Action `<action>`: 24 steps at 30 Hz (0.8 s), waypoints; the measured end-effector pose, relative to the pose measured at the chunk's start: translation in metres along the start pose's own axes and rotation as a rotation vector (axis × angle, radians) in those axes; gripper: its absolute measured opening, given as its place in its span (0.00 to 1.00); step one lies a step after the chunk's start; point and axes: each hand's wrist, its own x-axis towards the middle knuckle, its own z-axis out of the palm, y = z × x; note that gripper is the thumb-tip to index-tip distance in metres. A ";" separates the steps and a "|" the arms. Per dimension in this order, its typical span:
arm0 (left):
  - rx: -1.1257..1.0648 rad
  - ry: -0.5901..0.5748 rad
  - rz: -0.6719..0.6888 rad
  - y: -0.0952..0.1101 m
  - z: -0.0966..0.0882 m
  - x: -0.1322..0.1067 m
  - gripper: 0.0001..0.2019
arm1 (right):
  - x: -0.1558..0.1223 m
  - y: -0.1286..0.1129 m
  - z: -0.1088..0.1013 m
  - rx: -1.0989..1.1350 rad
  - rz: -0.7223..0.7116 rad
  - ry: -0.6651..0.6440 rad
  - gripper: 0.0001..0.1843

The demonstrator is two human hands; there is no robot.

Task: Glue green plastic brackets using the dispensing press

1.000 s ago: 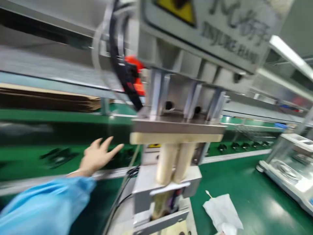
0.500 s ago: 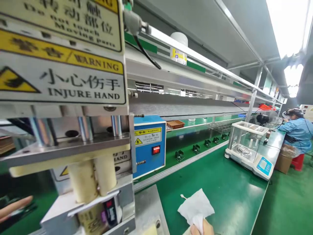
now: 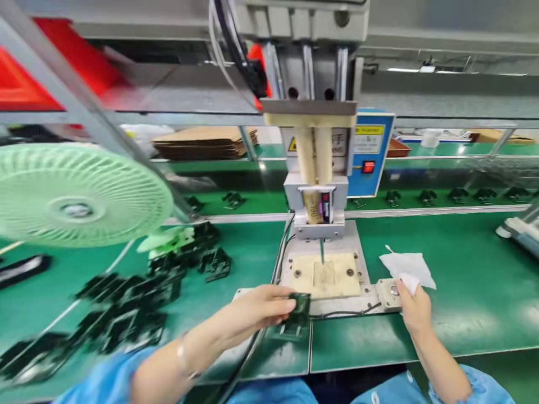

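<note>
My left hand [image 3: 267,306] is closed, its fingers pinching a small black plastic part [image 3: 298,317] in front of the press; blur hides the part's detail. To the right, my right hand [image 3: 415,307] grips a white wipe [image 3: 408,268] beside the button box [image 3: 388,294] on the press base. A cotton swab [image 3: 388,248] lies at the wipe's far edge. Between and beyond my hands is the cream fixture plate [image 3: 305,269] with a shallow recess, under the thin metal tip [image 3: 322,251] of the bench press [image 3: 318,207].
Several black plastic parts [image 3: 130,306] are spread over the green bench at left, beneath a light green fan [image 3: 80,196]. More parts stand in a row on the rear strip [image 3: 427,196]. A blue control box [image 3: 370,154] is behind the press. Cables [image 3: 280,264] run along its left side.
My view has swung left and down from the scale and blue box to the press. My left hand now shows with a black part in it. The right hand still holds the wipe.
</note>
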 end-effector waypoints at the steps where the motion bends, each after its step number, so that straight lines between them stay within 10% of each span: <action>1: -0.057 -0.027 -0.030 -0.003 0.005 -0.001 0.24 | 0.000 -0.001 0.000 -0.005 0.007 -0.004 0.34; 9: -0.124 -0.043 0.104 0.021 0.024 0.054 0.30 | -0.003 -0.014 0.000 0.024 -0.054 -0.004 0.31; 16: 0.062 0.086 0.325 -0.001 0.021 0.085 0.36 | -0.002 -0.011 0.002 0.019 -0.048 -0.003 0.28; 24: 0.495 0.311 0.490 -0.010 0.008 0.071 0.40 | -0.004 -0.007 0.006 0.050 -0.031 -0.033 0.29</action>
